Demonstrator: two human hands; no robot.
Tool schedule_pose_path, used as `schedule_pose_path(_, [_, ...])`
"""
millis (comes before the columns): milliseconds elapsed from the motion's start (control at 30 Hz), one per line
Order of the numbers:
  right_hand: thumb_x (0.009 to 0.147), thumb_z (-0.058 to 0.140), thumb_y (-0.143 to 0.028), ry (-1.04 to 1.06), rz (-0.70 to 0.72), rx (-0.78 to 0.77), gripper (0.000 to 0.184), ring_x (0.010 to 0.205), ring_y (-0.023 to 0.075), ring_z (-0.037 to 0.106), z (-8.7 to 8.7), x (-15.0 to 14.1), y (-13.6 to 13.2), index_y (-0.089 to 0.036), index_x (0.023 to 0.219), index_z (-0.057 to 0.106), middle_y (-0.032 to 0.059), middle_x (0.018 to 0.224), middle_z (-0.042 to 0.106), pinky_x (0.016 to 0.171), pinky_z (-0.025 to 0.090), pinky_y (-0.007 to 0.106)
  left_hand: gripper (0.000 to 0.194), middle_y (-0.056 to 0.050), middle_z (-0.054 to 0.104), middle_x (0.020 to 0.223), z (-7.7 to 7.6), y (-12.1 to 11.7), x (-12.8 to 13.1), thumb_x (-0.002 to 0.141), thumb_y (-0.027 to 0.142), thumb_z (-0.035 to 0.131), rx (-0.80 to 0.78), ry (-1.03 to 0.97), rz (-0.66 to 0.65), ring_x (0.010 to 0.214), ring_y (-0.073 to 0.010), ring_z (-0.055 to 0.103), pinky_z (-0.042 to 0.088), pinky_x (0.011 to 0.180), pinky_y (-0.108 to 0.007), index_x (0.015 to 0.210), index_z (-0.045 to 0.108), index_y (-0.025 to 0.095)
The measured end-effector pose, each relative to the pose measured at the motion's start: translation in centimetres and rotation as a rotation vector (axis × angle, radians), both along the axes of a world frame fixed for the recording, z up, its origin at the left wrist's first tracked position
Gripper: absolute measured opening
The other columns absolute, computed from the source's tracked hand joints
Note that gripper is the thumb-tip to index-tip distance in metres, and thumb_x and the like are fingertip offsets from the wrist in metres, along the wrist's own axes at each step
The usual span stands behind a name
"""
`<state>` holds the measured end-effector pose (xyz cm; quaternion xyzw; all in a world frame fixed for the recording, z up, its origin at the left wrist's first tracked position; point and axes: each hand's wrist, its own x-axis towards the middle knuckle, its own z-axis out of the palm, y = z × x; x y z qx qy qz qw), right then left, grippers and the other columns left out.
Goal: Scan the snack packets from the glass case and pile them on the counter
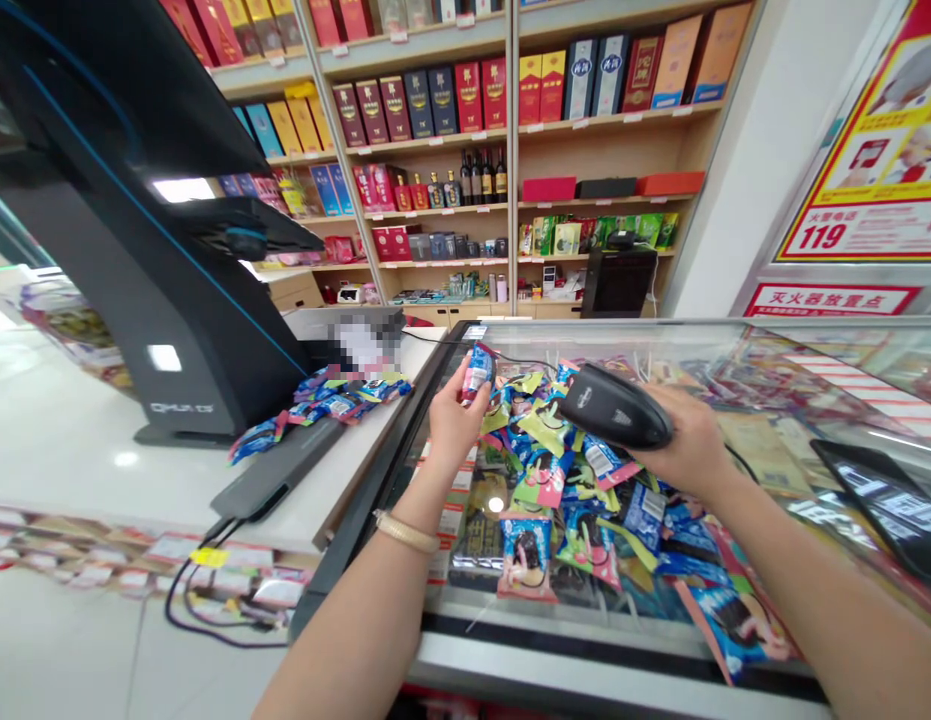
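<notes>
The left grip (459, 415) is pinching one snack packet (478, 372) between thumb and fingers; the right grip (684, 440) is clasping one black scanner (615, 408) near it. Underneath, a packet heap (540, 480), too overlapped for me to count, is covering the glass tabletop (465, 605), the scanner partly blocking it. One monitor stand (184, 270) is rising leftward.

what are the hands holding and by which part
The left hand pinches a small packet by its lower part; the right hand holds a black scanner at its rear end, exact grip hidden.
</notes>
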<state>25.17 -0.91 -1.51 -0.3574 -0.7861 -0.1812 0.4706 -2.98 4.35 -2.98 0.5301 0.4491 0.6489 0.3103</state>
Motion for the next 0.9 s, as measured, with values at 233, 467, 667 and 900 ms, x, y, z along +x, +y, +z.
schedule_pose_path(233, [0.081, 0.067, -0.03, -0.049, 0.075, -0.069, 0.017, 0.075, 0.0229, 0.073, 0.5, -0.6, -0.4, -0.022, 0.096, 0.071, 0.0061, 0.084, 0.076, 0.066, 0.056, 0.031, 0.054, -0.003, 0.078, 0.09, -0.3, -0.8, 1.0, 0.082, 0.027, 0.072, 0.008, 0.204, -0.009, 0.059, -0.0158, 0.07, 0.055, 0.055, -0.023, 0.136, 0.067, 0.019])
schedule_pose_path(467, [0.081, 0.067, -0.032, -0.056, 0.062, -0.124, 0.015, 0.073, 0.0226, 0.072, 0.5, -0.6, -0.4, -0.022, 0.091, 0.07, 0.0059, 0.081, 0.075, 0.065, 0.055, 0.031, 0.057, -0.006, 0.078, 0.116, -0.3, -0.9, 1.2, 0.079, 0.021, 0.072, 0.093, 0.395, 0.087, 0.075, -0.0148, 0.071, 0.06, 0.073, -0.025, 0.136, 0.067, 0.021])
schedule_pose_path(667, [0.08, 0.067, -0.032, -0.053, 0.053, -0.127, 0.015, 0.074, 0.023, 0.072, 0.4, -0.5, -0.4, -0.022, 0.091, 0.071, 0.0063, 0.083, 0.076, 0.066, 0.056, 0.031, 0.059, -0.007, 0.077, 0.12, -0.8, -0.9, 1.1, 0.08, 0.02, 0.072, 0.161, 0.46, 0.097, 0.097, -0.0215, 0.074, 0.062, 0.088, -0.032, 0.139, 0.065, 0.023])
schedule_pose_path(900, [0.082, 0.066, -0.032, -0.043, 0.075, -0.129, 0.016, 0.076, 0.0234, 0.073, 0.2, -0.5, -0.4, -0.023, 0.093, 0.07, 0.0062, 0.084, 0.076, 0.068, 0.056, 0.032, 0.06, -0.009, 0.073, 0.126, -1.4, -0.4, 1.1, 0.083, 0.021, 0.07, 0.191, 0.465, 0.061, 0.103, -0.0225, 0.072, 0.063, 0.084, -0.031, 0.142, 0.061, 0.023])
